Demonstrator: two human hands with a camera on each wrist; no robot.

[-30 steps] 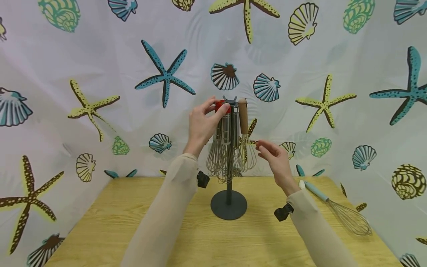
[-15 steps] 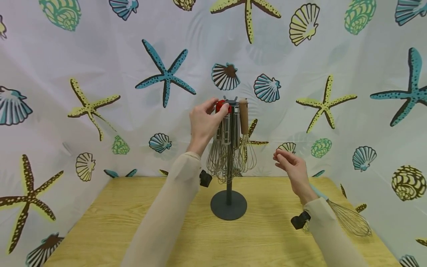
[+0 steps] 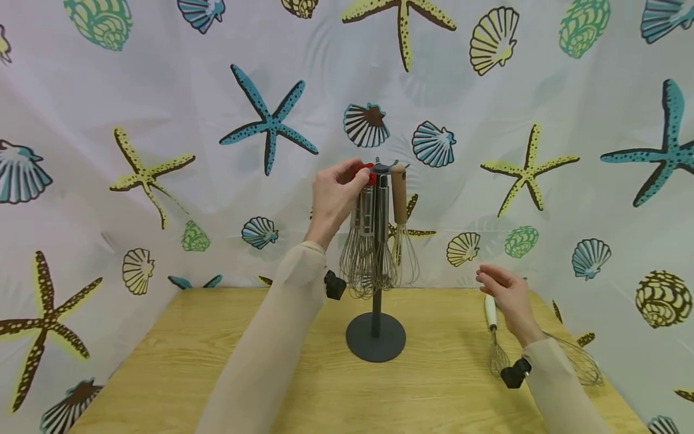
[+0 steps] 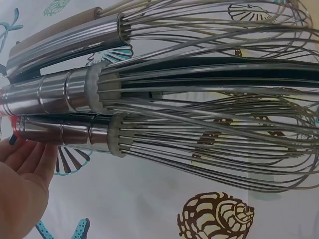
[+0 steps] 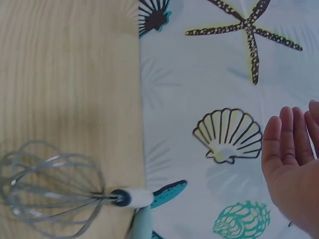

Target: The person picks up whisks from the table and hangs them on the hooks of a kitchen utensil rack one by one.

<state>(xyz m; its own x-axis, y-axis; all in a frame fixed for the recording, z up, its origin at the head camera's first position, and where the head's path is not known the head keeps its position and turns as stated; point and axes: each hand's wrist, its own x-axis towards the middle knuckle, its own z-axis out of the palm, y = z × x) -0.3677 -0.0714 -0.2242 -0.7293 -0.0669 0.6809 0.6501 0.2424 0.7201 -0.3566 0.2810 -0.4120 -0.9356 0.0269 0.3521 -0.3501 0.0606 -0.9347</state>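
Note:
My left hand (image 3: 334, 199) pinches the red handle end of a steel whisk (image 3: 367, 211) at the top of a dark grey stand (image 3: 376, 346). In the left wrist view, two ringed steel whisks (image 4: 50, 94) hang side by side above the fingers. Beside them on the stand are a smooth steel-handled whisk (image 3: 382, 208) and a wooden-handled whisk (image 3: 399, 196). My right hand (image 3: 509, 298), holding nothing, has its fingers slightly bent, over the right side of the table. Just below it lies a small whisk with a white handle (image 3: 490, 312).
A larger whisk (image 3: 585, 364) lies on the right of the wooden table (image 3: 434, 386), partly hidden by the right arm. Its pale blue handle (image 5: 141, 224) shows in the right wrist view. A shell-and-starfish cloth (image 3: 325, 72) hangs behind the table.
My right hand has moved from beside the hanging whisks, rightward and down toward the white-handled whisk. The stand has shifted slightly right and its top has turned, with my left hand still on the red end.

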